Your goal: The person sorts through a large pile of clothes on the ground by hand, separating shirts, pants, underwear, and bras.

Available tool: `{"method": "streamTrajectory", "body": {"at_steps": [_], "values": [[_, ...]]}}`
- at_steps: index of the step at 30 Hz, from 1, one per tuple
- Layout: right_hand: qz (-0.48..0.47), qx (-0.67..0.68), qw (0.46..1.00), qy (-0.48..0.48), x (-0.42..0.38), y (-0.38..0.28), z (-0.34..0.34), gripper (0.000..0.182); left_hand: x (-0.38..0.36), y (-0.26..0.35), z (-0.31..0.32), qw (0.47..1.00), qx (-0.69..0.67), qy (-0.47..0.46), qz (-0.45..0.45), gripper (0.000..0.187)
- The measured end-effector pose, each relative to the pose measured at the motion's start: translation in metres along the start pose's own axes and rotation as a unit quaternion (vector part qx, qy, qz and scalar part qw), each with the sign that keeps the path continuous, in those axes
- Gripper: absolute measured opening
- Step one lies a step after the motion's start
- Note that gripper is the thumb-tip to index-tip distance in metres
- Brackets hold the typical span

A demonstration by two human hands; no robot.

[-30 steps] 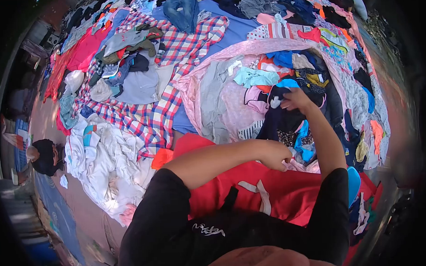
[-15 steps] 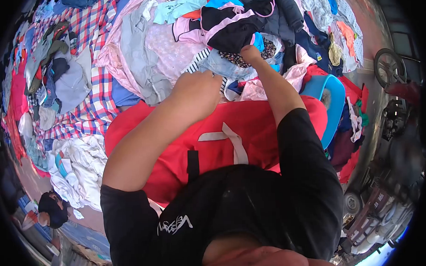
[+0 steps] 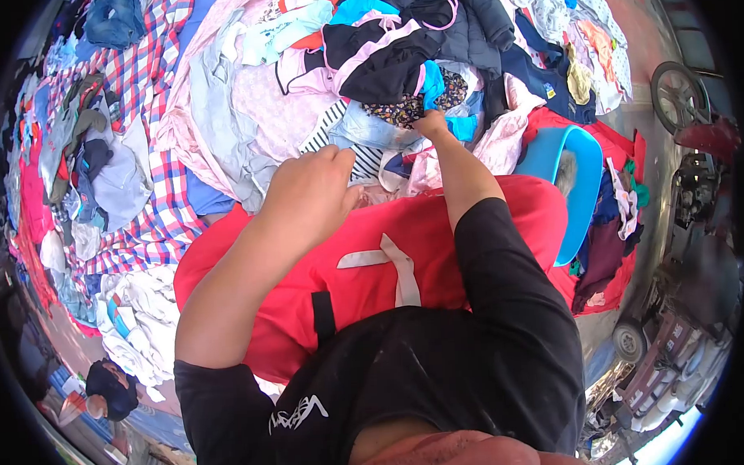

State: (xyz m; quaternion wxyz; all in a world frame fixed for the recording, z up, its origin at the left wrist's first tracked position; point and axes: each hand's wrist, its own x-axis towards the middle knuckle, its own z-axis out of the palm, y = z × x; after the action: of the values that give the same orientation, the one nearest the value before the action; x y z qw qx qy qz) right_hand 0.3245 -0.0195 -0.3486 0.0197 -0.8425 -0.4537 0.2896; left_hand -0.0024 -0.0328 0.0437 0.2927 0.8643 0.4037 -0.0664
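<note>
My left hand (image 3: 317, 179) is closed, its knuckles up and curled fingers mostly hidden, in front of a black-and-white striped cloth (image 3: 368, 164). Whatever it may hold cannot be seen. Farther out, my right hand (image 3: 430, 125) pinches the near edge of a dark floral cloth (image 3: 392, 114). A bright blue cloth (image 3: 433, 84) hangs right by those fingers. Just beyond lies a black garment with pink trim (image 3: 383, 72), on top of the pile. Pale denim (image 3: 356, 126) shows between the two hands, under the floral cloth.
Red fabric with a white strap (image 3: 405, 280) covers my lap. A blue plastic tub or seat (image 3: 585, 192) is close on the right. Heaped clothes and a checked cloth (image 3: 160, 158) spread left. A person (image 3: 113, 391) is at lower left; a wheeled vehicle (image 3: 680, 103) stands right.
My left hand has moved left and toward me, uncovering more striped cloth. My right hand has come slightly nearer, and more bright blue cloth shows beside it. The whole view has shifted a little.
</note>
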Motion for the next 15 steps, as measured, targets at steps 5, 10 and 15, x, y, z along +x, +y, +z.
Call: {"method": "streamTrajectory", "body": {"at_steps": [5, 10, 15], "values": [[0.01, 0.106, 0.99, 0.087, 0.019, -0.038, -0.046, 0.038, 0.0, -0.003, 0.0, 1.0, 0.002, 0.018, -0.016, 0.039], [-0.152, 0.305, 0.94, -0.026, -0.016, -0.147, -0.218, 0.015, 0.006, -0.007, -0.005, 0.998, 0.012, 0.027, -0.059, 0.043], [-0.409, 0.342, 0.844, -0.05, -0.167, -0.23, -0.392, 0.015, 0.01, -0.018, -0.007, 0.983, -0.044, 0.162, -0.071, 0.06]]}}
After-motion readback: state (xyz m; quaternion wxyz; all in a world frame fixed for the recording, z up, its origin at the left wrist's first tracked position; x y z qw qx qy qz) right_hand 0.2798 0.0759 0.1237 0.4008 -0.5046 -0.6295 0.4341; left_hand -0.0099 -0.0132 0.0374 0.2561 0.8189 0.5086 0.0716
